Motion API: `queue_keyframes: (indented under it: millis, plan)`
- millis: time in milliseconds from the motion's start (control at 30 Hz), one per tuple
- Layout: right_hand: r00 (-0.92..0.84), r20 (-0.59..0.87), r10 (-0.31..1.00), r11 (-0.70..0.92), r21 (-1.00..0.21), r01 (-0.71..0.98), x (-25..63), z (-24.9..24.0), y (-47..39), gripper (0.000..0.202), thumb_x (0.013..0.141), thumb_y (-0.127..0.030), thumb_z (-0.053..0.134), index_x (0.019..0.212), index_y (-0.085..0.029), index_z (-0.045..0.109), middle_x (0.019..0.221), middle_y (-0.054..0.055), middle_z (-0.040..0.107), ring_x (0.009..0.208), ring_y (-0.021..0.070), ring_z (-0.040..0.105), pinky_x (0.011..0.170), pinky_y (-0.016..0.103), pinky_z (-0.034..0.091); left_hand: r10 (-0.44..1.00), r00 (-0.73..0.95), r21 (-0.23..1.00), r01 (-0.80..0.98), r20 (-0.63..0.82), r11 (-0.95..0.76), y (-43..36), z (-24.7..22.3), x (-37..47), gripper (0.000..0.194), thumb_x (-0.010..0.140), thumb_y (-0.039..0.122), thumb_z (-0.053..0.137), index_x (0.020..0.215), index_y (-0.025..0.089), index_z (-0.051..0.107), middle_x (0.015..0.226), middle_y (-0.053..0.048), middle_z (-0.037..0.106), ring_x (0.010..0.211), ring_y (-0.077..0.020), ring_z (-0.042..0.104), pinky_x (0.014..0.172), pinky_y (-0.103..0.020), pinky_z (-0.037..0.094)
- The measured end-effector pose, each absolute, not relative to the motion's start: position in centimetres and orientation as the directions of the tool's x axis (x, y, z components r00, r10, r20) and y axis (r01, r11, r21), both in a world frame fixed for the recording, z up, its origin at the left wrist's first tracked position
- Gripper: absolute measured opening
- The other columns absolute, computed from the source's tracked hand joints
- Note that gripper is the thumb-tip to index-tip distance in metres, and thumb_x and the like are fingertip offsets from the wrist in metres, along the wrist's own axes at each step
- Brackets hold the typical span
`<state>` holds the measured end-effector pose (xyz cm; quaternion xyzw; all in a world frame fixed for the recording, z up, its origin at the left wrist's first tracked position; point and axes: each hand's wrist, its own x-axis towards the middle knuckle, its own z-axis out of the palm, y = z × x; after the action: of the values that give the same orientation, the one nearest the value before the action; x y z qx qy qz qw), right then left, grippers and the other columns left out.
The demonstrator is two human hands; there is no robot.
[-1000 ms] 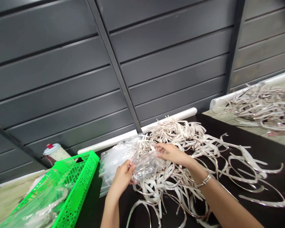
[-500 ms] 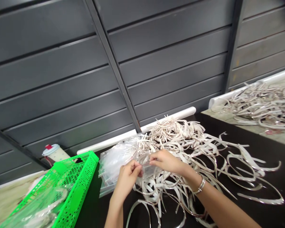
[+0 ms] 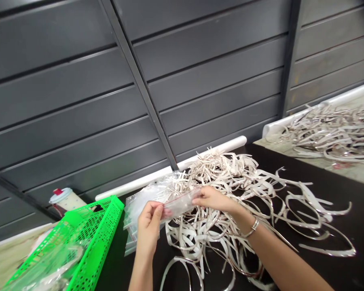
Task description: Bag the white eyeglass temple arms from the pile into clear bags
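Observation:
A clear zip-lock bag (image 3: 179, 204) with a reddish line along its top edge is stretched between my two hands. My left hand (image 3: 151, 220) pinches its left end, thumb on top. The other end is gripped by my right hand (image 3: 210, 199), which has a silver bangle at the wrist. Whether anything lies inside the bag I cannot tell. Beneath and beyond it spreads a tangled heap of curved white and silvery strips (image 3: 224, 173), like headbands. A stack of clear plastic bags (image 3: 142, 202) lies just left of the heap, partly behind my left hand.
At the left stands a green perforated basket (image 3: 98, 242) with bagged strips in it. Behind it is a pale cup with a lid (image 3: 66, 199). A white tube (image 3: 130, 186) runs along the grey wall (image 3: 79, 101). More strips (image 3: 336, 133) lie beyond the black table (image 3: 327, 186) at right.
My hands have moved apart, the left one leftward, drawing the clear bag out flat between them. The whole view has shifted slightly.

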<state>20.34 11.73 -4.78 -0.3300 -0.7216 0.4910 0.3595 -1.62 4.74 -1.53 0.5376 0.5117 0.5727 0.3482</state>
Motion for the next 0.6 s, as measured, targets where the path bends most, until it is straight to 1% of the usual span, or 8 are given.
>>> queue_keyframes:
  millis: [100, 200, 267, 333, 400, 433, 533, 600]
  plan:
    - [-0.467, 0.240, 0.851, 0.296, -0.954, 0.049, 20.0, -4.1, 11.1, 0.031, 0.084, -0.041, 0.055, 0.073, -0.014, 0.064, 0.052, -0.003, 0.055, 0.047, 0.0102, 0.051, 0.050, 0.023, 0.041, 0.941, -0.207, 0.958, -0.047, 0.267, -0.282, 4.6, -1.3, -1.6, 0.052, 0.067, 0.047, 0.075, 0.107, 0.020, 0.055, 0.074, -0.003, 0.073, 0.071, -0.0205, 0.070, 0.075, -0.031, 0.052]
    - [-0.404, 0.296, 0.865, 0.275, -0.955, -0.111, 20.5, -3.1, 10.2, 0.040, 0.084, -0.052, 0.054, 0.070, -0.015, 0.061, 0.045, -0.004, 0.051, 0.039, 0.0089, 0.047, 0.047, 0.023, 0.039, 0.964, -0.026, 0.948, -0.174, 0.265, -0.266, 4.2, -1.2, -1.0, 0.076, 0.061, 0.049, 0.079, 0.126, 0.021, 0.049, 0.093, -0.010, 0.074, 0.093, -0.0247, 0.068, 0.088, -0.035, 0.048]
    - [-0.355, 0.297, 0.887, 0.243, -0.952, -0.188, 20.9, -2.7, 9.6, 0.044, 0.080, -0.057, 0.057, 0.066, -0.016, 0.059, 0.042, -0.005, 0.050, 0.034, 0.0079, 0.043, 0.043, 0.022, 0.035, 0.965, 0.161, 0.966, -0.189, 0.206, -0.175, 3.5, -1.3, -0.1, 0.067, 0.061, 0.044, 0.081, 0.119, 0.018, 0.058, 0.100, -0.013, 0.073, 0.097, -0.0263, 0.066, 0.089, -0.035, 0.047]
    - [-0.320, 0.268, 0.909, 0.211, -0.956, -0.203, 21.2, -2.6, 9.3, 0.044, 0.079, -0.058, 0.060, 0.066, -0.016, 0.059, 0.041, -0.004, 0.051, 0.033, 0.0080, 0.043, 0.042, 0.021, 0.035, 0.958, 0.258, 0.982, -0.171, 0.122, -0.079, 3.0, -1.6, 1.2, 0.046, 0.067, 0.041, 0.078, 0.102, 0.012, 0.069, 0.096, -0.015, 0.073, 0.092, -0.0265, 0.068, 0.089, -0.035, 0.047]
    - [-0.288, 0.256, 0.923, 0.207, -0.960, -0.188, 21.6, -2.6, 9.2, 0.040, 0.080, -0.055, 0.062, 0.067, -0.016, 0.059, 0.045, -0.003, 0.053, 0.035, 0.0079, 0.045, 0.042, 0.021, 0.037, 0.978, 0.202, 0.973, -0.232, 0.044, 0.004, 2.9, -1.9, 2.3, 0.040, 0.072, 0.045, 0.073, 0.086, 0.008, 0.073, 0.083, -0.015, 0.074, 0.080, -0.0259, 0.071, 0.083, -0.035, 0.050]
    - [-0.268, 0.259, 0.928, 0.214, -0.959, -0.185, 21.9, -2.7, 9.2, 0.037, 0.080, -0.053, 0.063, 0.074, -0.017, 0.060, 0.058, 0.000, 0.061, 0.038, 0.0073, 0.048, 0.044, 0.021, 0.039, 0.988, 0.151, 0.965, -0.264, 0.032, 0.009, 2.9, -2.1, 2.6, 0.042, 0.073, 0.049, 0.071, 0.082, 0.007, 0.073, 0.079, -0.015, 0.074, 0.075, -0.0260, 0.071, 0.079, -0.036, 0.051]
    - [-0.199, 0.287, 0.937, 0.259, -0.953, -0.157, 22.8, -2.8, 9.3, 0.034, 0.079, -0.052, 0.065, 0.091, -0.020, 0.061, 0.086, 0.004, 0.067, 0.046, 0.0077, 0.053, 0.052, 0.023, 0.047, 0.999, -0.042, 0.937, -0.347, 0.019, -0.032, 3.4, -2.3, 1.5, 0.047, 0.071, 0.053, 0.070, 0.078, 0.006, 0.072, 0.071, -0.015, 0.073, 0.067, -0.0264, 0.071, 0.071, -0.036, 0.054]
    - [-0.163, 0.313, 0.936, 0.297, -0.948, -0.118, 23.5, -2.9, 9.3, 0.035, 0.079, -0.052, 0.064, 0.095, -0.021, 0.061, 0.088, 0.005, 0.068, 0.048, 0.0090, 0.054, 0.059, 0.027, 0.050, 0.984, -0.176, 0.923, -0.378, -0.002, -0.065, 3.9, -2.1, -0.9, 0.041, 0.072, 0.048, 0.071, 0.079, 0.008, 0.070, 0.072, -0.014, 0.073, 0.067, -0.0259, 0.071, 0.069, -0.035, 0.054]
